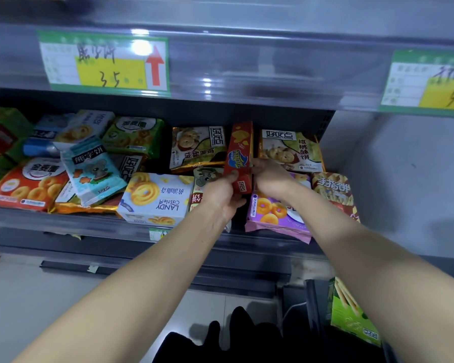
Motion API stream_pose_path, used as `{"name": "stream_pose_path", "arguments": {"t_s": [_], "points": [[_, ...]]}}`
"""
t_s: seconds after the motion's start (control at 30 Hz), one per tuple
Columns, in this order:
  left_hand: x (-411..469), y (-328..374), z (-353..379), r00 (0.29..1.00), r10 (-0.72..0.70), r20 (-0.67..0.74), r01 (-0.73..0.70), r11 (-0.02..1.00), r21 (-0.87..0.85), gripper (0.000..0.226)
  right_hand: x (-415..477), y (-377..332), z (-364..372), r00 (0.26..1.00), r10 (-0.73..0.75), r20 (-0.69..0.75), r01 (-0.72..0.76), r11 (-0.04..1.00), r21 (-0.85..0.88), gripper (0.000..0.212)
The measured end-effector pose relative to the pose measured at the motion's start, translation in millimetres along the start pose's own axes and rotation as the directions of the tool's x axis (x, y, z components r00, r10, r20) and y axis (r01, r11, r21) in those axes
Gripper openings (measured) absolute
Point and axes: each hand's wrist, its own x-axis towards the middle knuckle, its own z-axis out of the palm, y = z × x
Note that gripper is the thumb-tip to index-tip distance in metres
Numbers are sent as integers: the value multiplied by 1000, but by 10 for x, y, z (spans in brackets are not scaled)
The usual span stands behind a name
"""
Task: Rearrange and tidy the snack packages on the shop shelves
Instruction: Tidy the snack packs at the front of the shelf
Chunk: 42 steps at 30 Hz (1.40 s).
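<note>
While I watch through the head camera, both hands are on one red biscuit box [240,155] over the middle of the snack shelf [63,218]. The left hand [222,192] grips its lower left edge with the thumb pressed on the front face, and the right hand [269,174] pinches its right edge. The box stands on end, its long axis running up and away from me with a slight lean, the narrow top aimed at the back of the shelf. Its blue logo and the small white label at the bottom read upside down to me. It sits between two matching walnut biscuit bags, one on the left [197,148] and one on the right [290,150], both marked 好吃点. I count three ring-cookie bags: a red one [28,184] at the left, a green one [134,134] behind it, and a purple one [275,213] under the right wrist, overhanging the shelf lip. One white box [155,197] shows "LANDY Castle", also inverted. A pale blue koala bag [95,171] reads 熊字饼, and a bag at the far right [333,192] reads 手指饼. Two green price tags hang on the rail above: the left tag [102,64] bears a handwritten "3 5" and a red up arrow, and the right tag [427,85] is cut off, showing a "5".
</note>
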Motion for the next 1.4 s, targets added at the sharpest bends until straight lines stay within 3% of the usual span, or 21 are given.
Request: {"name": "stream_pose_path", "arguments": {"t_s": [0.17, 0.4, 0.6, 0.8, 0.93, 1.03, 1.1, 1.2, 1.27, 1.4], "points": [[38, 10, 121, 996, 22, -81, -22, 1000, 0, 44, -55, -2, -53, 1000, -5, -13, 4, 1000, -30, 34], [-26, 111, 204, 985, 93, -146, -86, 995, 56, 6, -13, 56, -184, 999, 28, -21, -28, 999, -18, 49], [-228, 254, -131, 938, 282, -200, -247, 951, 184, 29, 178, 113, -134, 996, -7, -88, 9, 1000, 19, 34], [-563, 474, -664, 905, 395, -158, -332, 888, 318, 25, 325, -25, -22, 992, 13, -125, 14, 978, 209, 46], [-725, 590, -1080, 902, 422, -93, -371, 865, 338, 30, 365, -169, 82, 989, 65, -133, 10, 867, 499, 59], [-834, 651, -1354, 896, 439, -63, -398, 859, 322, 30, 347, -322, 208, 984, 136, -119, -29, 771, 636, 36], [-886, 708, -1541, 882, 457, -111, -415, 868, 273, 27, 283, -451, 355, 980, 152, -126, -31, 750, 661, 22], [-954, 856, -1924, 845, 466, -263, -448, 885, 127, 18, 127, -686, 672, 979, 154, -132, -23, 729, 684, 25], [-1032, 967, -2250, 820, 451, -353, -465, 884, 48, 16, -33, -888, 937, 986, 140, -94, -34, 710, 704, 31], [-1252, 1195, -2896, 766, 470, -439, -499, 865, 53, 16, -325, -1337, 1502, 995, 90, -52, -32, 743, 669, 47]]}}
